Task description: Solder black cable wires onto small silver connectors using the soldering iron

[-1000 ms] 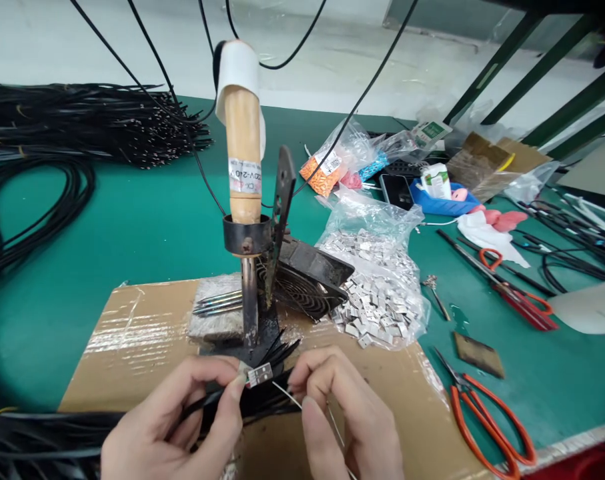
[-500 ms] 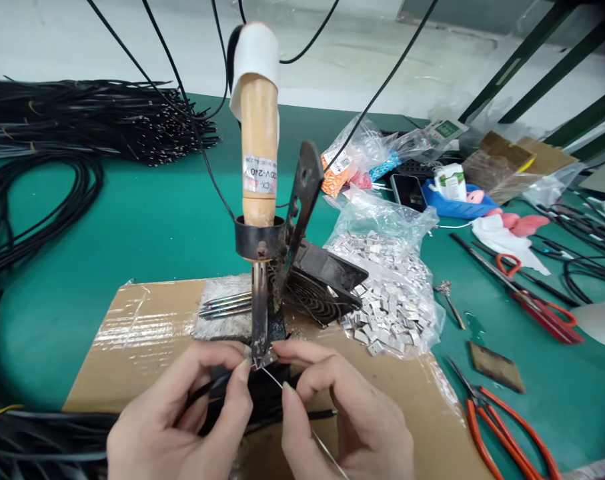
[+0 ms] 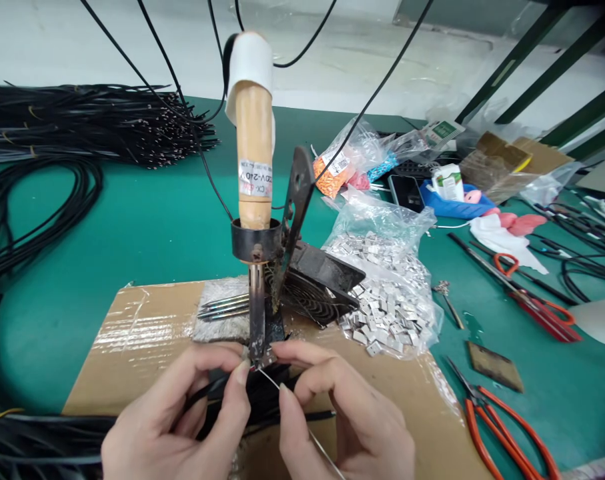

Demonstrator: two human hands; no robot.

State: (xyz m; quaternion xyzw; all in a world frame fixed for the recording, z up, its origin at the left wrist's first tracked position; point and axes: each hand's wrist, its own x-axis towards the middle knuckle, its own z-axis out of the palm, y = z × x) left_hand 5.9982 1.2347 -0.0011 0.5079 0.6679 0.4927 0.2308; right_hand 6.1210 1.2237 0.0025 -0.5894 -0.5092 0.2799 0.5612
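On green workbench (image 3: 107,227), cardboard (image 3: 132,333) under left hand (image 3: 177,420) gripping cables (image 3: 217,397), right hand (image 3: 342,413) gripping wire (image 3: 322,450)

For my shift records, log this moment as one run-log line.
left hand: holds black cables and terminal | right hand: holds solder wire | soldering iron: upright, tip at terminal

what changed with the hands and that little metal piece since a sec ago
The left hand has brought the small metal terminal forward to the tip of the soldering iron, and the right hand has moved the thin silver wire in beside it. Neither was let go. The bag of terminals stayed put.
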